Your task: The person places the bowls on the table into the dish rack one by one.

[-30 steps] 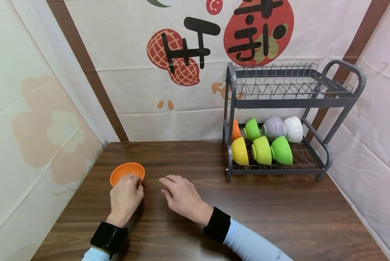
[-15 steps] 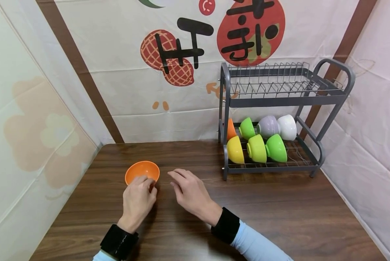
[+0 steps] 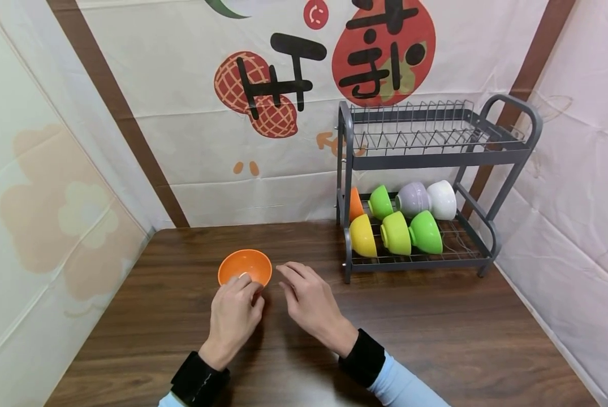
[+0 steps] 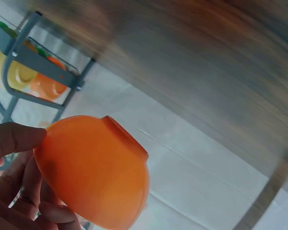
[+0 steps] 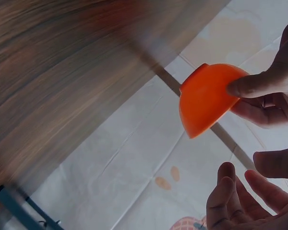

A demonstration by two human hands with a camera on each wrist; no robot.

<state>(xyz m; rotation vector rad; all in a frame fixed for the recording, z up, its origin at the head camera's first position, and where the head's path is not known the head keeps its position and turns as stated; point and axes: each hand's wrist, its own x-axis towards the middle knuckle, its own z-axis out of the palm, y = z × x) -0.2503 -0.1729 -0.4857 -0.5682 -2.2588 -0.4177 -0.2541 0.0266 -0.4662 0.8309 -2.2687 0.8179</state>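
Observation:
An orange bowl [image 3: 245, 261] is pinched at its near rim by my left hand [image 3: 234, 316]. In the left wrist view the thumb lies on the outer wall of the bowl [image 4: 98, 167], with the fingers at its rim. The right wrist view shows the bowl [image 5: 209, 98] raised off the table, its foot ring facing the wooden top. My right hand [image 3: 311, 302] hovers just right of the rim, holding nothing. Its fingers are relaxed and the thumb is apart from them.
A dark grey two-tier dish rack [image 3: 438, 161] stands at the back right of the wooden table [image 3: 385, 339]. Its lower tier holds several tilted bowls, among them a yellow bowl [image 3: 363, 236], a purple bowl [image 3: 412, 199] and a white bowl [image 3: 442, 200]. Printed fabric walls [image 3: 207, 198] enclose the table.
My left hand has carried the orange bowl to the right, closing the gap to my right hand. The right hand keeps nearly the same pose. The head view has shifted slightly.

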